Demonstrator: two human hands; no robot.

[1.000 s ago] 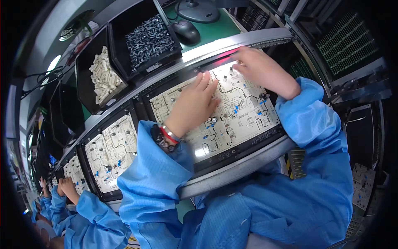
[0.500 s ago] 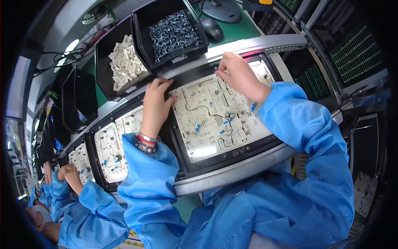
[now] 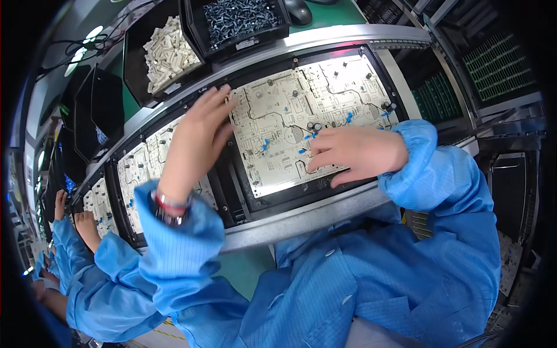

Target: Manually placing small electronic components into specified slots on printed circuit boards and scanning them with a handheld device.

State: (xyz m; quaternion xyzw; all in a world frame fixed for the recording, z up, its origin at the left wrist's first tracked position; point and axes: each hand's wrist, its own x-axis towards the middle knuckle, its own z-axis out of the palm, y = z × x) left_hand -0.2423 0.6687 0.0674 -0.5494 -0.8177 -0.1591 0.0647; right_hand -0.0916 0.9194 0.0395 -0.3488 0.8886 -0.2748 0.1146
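Observation:
In front of me lies a white circuit board [image 3: 272, 156] in a black frame [image 3: 232, 194], carrying dark cylindrical parts and small blue parts. My left hand [image 3: 200, 130] reaches to the board's upper left corner. Its fingers are stretched out and apart, with nothing seen in them. Over the lower middle of the board, close to the blue parts, hovers or rests my right hand [image 3: 354, 152]; I cannot tell whether it touches. Its fingers are spread, and I see no object in them.
Beyond the metal rail [image 3: 336, 35] stand a black bin of white parts [image 3: 168, 55] and a black bin of dark screw-like parts [image 3: 238, 23]. A mouse [image 3: 298, 11] is beside them. More framed boards [image 3: 136, 165] continue leftward, where a co-worker's hand [image 3: 87, 229] shows.
My right hand has come from the board's far edge to its near middle, and its fingers have spread. My left hand stays by the upper left corner. The whole view has shifted slightly.

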